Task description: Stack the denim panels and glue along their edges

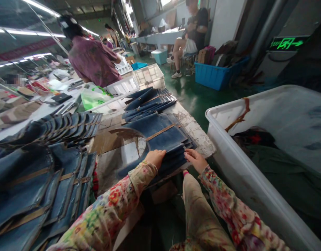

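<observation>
Worktop (194, 130) carried fanned denim stacks; white bin (228, 153) sat just right; denim stack (160, 136) lay at near edge, staggered, probably for counting; left hand (155, 157) lay flat on it, open, pinning; right hand (195, 159) fingers loosely curled at stack's corner.

A white bin (228, 146) stands beside the table (194, 132), a blue crate (212, 76) beyond.

Green floor (199, 96), glossy w/ reflections. Long worktable (194, 130), top worn & chipped. White tub (254, 115) at right, blue crate (215, 76) behind it. Fluorescent strips (22, 32) overhead at left. Green exit sign (287, 43) on dark wall at right. Second bench (160, 36) at back, a seated person (192, 31) by it.
</observation>
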`<action>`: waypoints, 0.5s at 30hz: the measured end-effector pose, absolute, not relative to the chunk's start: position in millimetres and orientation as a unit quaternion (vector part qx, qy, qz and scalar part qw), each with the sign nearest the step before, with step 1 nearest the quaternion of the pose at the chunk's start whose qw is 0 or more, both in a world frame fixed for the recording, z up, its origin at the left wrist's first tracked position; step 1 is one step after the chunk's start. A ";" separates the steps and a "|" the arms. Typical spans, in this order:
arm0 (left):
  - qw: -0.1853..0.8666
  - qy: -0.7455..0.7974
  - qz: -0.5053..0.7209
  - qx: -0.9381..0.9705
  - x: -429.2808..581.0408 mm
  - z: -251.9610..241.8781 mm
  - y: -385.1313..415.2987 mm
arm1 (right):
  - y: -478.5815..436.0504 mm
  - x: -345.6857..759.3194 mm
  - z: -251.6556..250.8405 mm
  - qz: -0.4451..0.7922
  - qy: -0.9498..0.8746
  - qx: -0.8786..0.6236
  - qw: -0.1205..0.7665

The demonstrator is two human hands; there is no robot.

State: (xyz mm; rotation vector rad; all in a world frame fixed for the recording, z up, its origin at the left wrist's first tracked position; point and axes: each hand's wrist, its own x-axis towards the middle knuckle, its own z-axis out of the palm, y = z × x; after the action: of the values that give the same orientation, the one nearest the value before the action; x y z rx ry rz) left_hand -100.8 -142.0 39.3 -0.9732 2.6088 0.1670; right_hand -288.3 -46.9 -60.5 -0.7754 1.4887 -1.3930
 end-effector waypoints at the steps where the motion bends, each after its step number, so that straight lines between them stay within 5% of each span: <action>1: 0.180 0.924 0.055 -0.332 -96.9 43.1 -145.6 | -46.6 -285.3 -61.1 -0.561 0.607 -0.327 0.458; 7: 0.198 0.932 0.127 -0.275 -73.5 39.4 -140.9 | -61.4 -299.9 -59.8 -0.515 0.663 -0.389 0.379; 11: 0.121 0.866 0.281 -0.396 -66.7 34.5 -156.3 | -92.2 -330.1 -53.3 -0.461 0.719 -0.415 0.312; 15: 0.064 0.788 0.263 -0.554 -53.7 28.8 -197.1 | -112.8 -353.7 -51.7 -0.403 0.762 -0.415 0.291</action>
State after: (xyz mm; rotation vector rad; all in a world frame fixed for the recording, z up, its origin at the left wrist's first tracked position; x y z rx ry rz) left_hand -53.7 -197.1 28.8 -1.6723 2.3780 0.7933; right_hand -353.7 -112.8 -51.7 -1.1068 2.0326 -1.0740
